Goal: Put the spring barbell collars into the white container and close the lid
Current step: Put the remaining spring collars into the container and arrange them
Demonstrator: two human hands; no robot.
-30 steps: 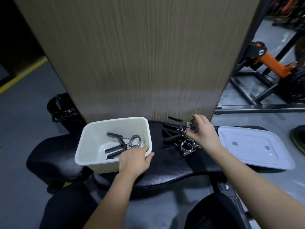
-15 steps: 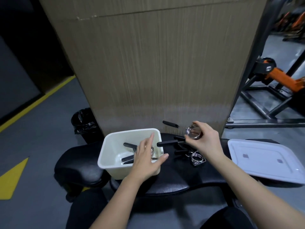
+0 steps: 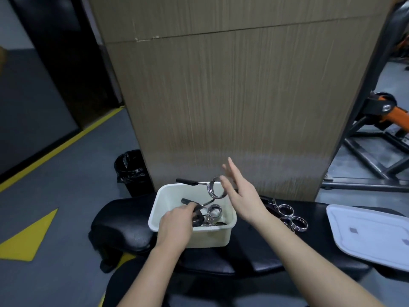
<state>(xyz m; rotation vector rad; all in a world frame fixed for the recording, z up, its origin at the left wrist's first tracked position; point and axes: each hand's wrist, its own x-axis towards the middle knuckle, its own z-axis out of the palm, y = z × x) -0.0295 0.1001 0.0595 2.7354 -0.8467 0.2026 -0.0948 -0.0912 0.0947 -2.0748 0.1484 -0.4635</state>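
Observation:
The white container (image 3: 207, 238) stands on the black padded bench (image 3: 254, 249). Inside it lie spring collars (image 3: 214, 212) with chrome coils and black handles. Another spring collar (image 3: 215, 191) stands tilted over the container's far rim, its coil in the air. My left hand (image 3: 177, 226) reaches into the container, its fingers curled on that collar's lower black handle. My right hand (image 3: 243, 198) hovers just right of the coil, fingers spread, holding nothing. More collars (image 3: 292, 218) lie on the bench to the right. The white lid (image 3: 371, 235) lies flat at the far right.
A tall wood-grain panel (image 3: 232, 107) rises directly behind the bench. A black-lined bin (image 3: 131, 171) sits on the floor at the left. An orange and black gym frame (image 3: 387, 111) stands at the right. Yellow floor markings (image 3: 28, 238) lie to the left.
My right hand carried a collar left from the bench pile to over the container and opened. My left hand left the container's rim and closed on that collar's handle.

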